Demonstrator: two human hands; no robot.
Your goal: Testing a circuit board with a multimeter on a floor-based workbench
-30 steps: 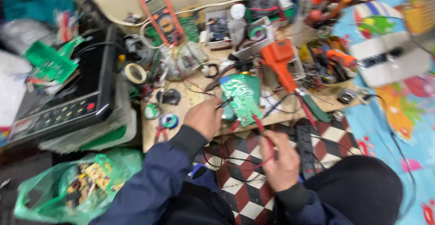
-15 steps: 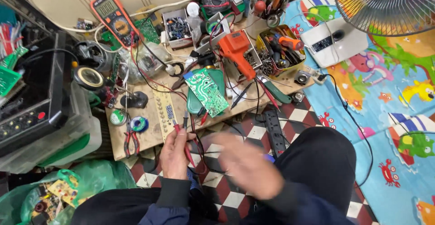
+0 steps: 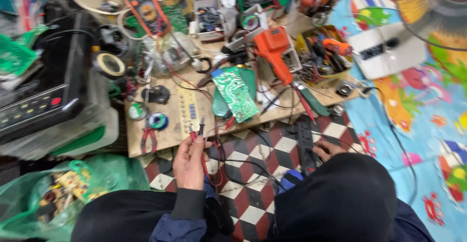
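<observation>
The left hand (image 3: 188, 163) pinches thin red and black meter probes (image 3: 198, 129) together, tips toward the green rectangular circuit board (image 3: 235, 93) lying on the wooden workboard (image 3: 165, 125). The right hand (image 3: 327, 149) (mostly hidden; grip unclear) touches the black power strip (image 3: 305, 144).

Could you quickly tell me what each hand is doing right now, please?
Left hand: closed around the red and black test probes.
Right hand: mostly hidden behind the knee, resting by the black power strip; grip cannot be told.
</observation>
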